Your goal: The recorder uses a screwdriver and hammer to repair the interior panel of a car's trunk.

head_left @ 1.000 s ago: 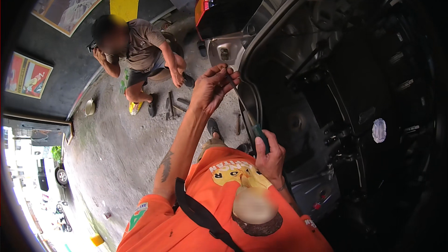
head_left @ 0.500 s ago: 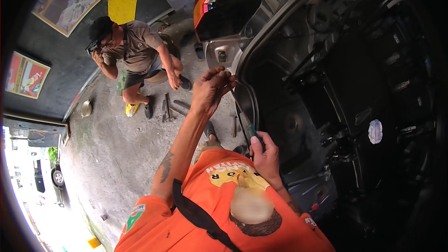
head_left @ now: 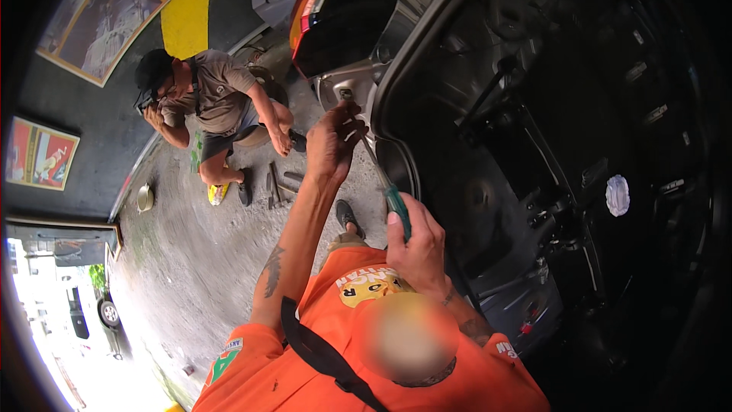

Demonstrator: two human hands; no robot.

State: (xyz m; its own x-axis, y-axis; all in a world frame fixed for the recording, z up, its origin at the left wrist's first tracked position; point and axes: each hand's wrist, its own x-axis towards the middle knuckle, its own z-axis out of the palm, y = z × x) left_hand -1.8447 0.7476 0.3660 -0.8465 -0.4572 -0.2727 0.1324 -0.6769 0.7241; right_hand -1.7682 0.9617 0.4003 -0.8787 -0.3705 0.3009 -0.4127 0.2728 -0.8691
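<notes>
My right hand (head_left: 419, 243) is wrapped round the green handle of a screwdriver (head_left: 398, 212). Its thin metal shaft slants up and away from me to the fingers of my left hand (head_left: 334, 143). Those fingers are bent together at the shaft's far end, close to the bare metal corner (head_left: 349, 84) of a car body below the red tail light (head_left: 309, 8). What they pinch, if anything, is hidden. A black rubber seal (head_left: 390, 84) runs round the car's opening beside my hands.
At the left a person (head_left: 221, 95) sits low, one hand raised to the head. Hand tools, among them a hammer (head_left: 272, 187), lie on the concrete floor (head_left: 191, 259). The dark car interior (head_left: 496, 206) fills the right side. Framed pictures (head_left: 103, 19) hang on the wall.
Both hands and the screwdriver have shifted left in view, the left hand coming nearer the metal corner. The screwdriver leans more, and the whole view has turned slightly.
</notes>
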